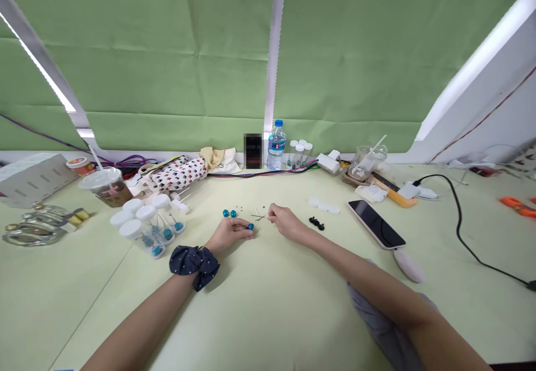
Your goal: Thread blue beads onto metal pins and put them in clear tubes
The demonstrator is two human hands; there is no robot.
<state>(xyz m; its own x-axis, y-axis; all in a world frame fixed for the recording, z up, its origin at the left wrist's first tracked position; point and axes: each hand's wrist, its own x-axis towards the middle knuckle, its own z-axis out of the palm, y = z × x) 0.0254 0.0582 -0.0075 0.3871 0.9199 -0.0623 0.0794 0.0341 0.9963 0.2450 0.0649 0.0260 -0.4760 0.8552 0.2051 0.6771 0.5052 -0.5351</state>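
My left hand (227, 234), with a dark dotted scrunchie (195, 264) on the wrist, pinches a shiny blue bead (250, 226) between thumb and fingertips. Two more blue beads (229, 213) lie just beyond it. To the right, my right hand (287, 223) has its fingers closed at the end of some thin metal pins (258, 215). Whether it grips one of them or only touches them is too small to tell. A few tiny specks of parts lie behind the hands. Small black pieces (317, 223) rest right of my right hand, near several translucent white discs (324, 205).
White-capped clear vials (146, 223) with blue contents lie at the left, near a drink cup (106, 185). A water bottle (276, 146) stands at the back. On the right are a phone (376, 224), a black cable (459, 231) and orange-handled scissors (517, 206).
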